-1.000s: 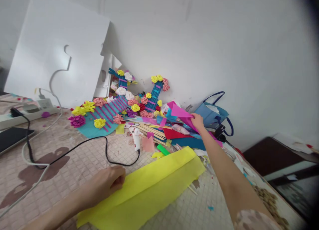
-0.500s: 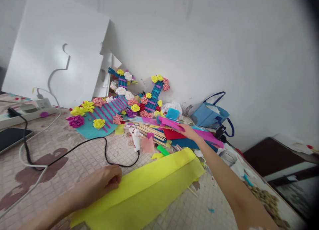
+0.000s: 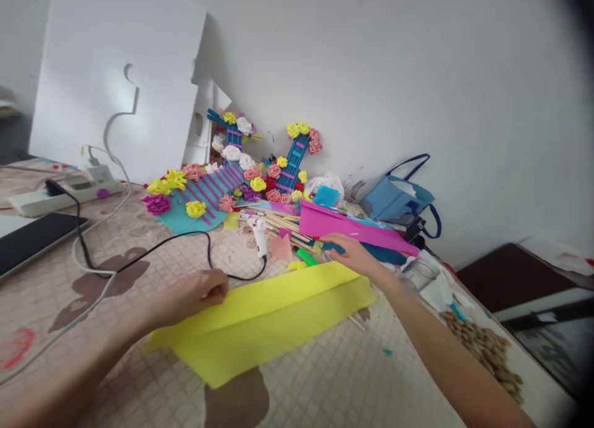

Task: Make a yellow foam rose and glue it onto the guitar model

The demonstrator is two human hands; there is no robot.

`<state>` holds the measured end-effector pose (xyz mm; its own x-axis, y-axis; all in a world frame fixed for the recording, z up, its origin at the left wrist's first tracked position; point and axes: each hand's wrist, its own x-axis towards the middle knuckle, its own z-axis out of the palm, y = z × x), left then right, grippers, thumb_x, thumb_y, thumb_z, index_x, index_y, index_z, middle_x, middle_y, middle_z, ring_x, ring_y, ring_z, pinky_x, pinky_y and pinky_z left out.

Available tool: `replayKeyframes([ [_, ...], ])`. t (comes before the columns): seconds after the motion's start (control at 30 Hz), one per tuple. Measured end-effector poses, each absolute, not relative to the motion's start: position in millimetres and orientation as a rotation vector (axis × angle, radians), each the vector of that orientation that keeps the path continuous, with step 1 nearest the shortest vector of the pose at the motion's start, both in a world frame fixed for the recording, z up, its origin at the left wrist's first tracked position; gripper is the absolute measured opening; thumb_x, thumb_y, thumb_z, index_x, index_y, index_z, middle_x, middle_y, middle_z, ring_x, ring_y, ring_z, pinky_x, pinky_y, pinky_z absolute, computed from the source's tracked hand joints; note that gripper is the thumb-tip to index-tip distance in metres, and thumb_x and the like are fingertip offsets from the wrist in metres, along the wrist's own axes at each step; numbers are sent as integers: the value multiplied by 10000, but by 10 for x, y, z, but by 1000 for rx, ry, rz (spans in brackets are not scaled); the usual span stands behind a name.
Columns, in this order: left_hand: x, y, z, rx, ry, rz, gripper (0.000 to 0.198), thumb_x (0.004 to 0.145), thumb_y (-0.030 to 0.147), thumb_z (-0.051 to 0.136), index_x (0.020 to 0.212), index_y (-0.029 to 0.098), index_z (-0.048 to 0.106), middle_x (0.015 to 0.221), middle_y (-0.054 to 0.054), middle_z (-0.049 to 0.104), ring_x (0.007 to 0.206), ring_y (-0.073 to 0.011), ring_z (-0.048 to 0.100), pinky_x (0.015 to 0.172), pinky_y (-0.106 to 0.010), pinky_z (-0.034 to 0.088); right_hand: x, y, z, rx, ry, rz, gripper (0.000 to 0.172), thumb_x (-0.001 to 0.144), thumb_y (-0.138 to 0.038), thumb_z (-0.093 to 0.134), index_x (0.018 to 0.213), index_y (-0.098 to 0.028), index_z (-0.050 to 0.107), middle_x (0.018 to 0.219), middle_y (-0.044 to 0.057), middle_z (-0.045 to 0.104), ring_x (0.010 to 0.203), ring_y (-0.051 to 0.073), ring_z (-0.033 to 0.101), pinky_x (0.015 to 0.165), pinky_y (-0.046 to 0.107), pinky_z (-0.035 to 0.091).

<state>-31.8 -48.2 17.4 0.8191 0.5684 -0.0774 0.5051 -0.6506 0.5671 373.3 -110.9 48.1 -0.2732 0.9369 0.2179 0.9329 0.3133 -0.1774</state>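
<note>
A long yellow sheet [image 3: 273, 313], folded along its length, lies across the middle of the table. My left hand [image 3: 204, 295] is curled closed at its left upper edge; whatever its fingers pinch is hidden. Above the sheet's right end is my right hand [image 3: 350, 253], its fingers apart and nothing visible in them. Just behind that hand lies a folded magenta sheet [image 3: 355, 227]. A white glue gun [image 3: 258, 236] with a black cord rests beyond the yellow sheet, beside thin wooden sticks [image 3: 283, 222] and a green object [image 3: 307, 257].
Flower-decorated blue pieces [image 3: 204, 196] stand at the back. A power strip [image 3: 65, 196] and a dark tablet-like device [image 3: 39, 239] are at the left. A blue bag [image 3: 396, 199] stands back right; brown pieces [image 3: 487, 354] are heaped at the right edge.
My right hand has come back from the magenta sheet, which now lies flatter over the red one. The yellow sheet's near left part has shifted up and right. The view has shifted slightly.
</note>
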Motion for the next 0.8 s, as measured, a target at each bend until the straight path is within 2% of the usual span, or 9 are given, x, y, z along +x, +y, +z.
replayKeyframes([
  [0.1,-344,-556,143,2483,749,238,159,791,250,475,894,181,576,945,-48,596,866,-179,537,762,-280,404,3501,-1384,389,-1570,-2473,130,340,872,-279,530,1207,-227,548,1221,78,598,1160,212,526,996,408,407],
  [0.2,-341,-706,90,2578,715,212,281,744,234,549,1023,208,560,1101,-51,559,1035,-222,500,897,-341,385,3393,-1531,228,-1580,-2593,93,415,784,-184,594,1196,-191,540,1231,95,581,1188,233,496,1010,423,396],
  [0.3,-327,-869,63,2695,751,156,371,708,137,532,1070,212,552,1161,-56,543,1091,-239,484,954,-385,348,3358,-1576,108,-1605,-2614,-66,420,733,-59,544,1140,-162,553,1223,105,574,1189,231,485,999,412,409],
  [0.43,-315,-1049,88,2805,749,106,464,702,90,513,1151,204,525,1211,-68,543,1102,-245,500,960,-402,351,3352,-1606,61,-1608,-2568,-180,315,777,-42,487,1049,-165,586,1188,105,590,1160,231,506,984,425,414],
  [0.53,-307,-1136,105,2865,836,95,455,713,60,495,1153,172,524,1178,-89,573,1090,-250,523,939,-404,376,3378,-1649,83,-1624,-2498,-245,240,850,-91,439,997,-189,600,1118,95,625,1103,224,543,963,430,421],
  [0.67,-318,-1146,77,2904,1010,118,271,804,54,403,981,146,587,982,-98,638,961,-245,593,842,-391,428,3443,-1726,199,-1660,-2404,-291,209,909,-195,412,1017,-209,590,1005,85,661,970,233,597,880,422,450],
  [0.8,-410,-1052,67,2822,1056,201,246,871,139,352,864,148,598,866,-85,655,799,-207,618,733,-330,445,3472,-1831,429,-1722,-2361,-225,210,942,-286,393,1006,-224,583,950,65,674,881,215,619,759,333,461],
])
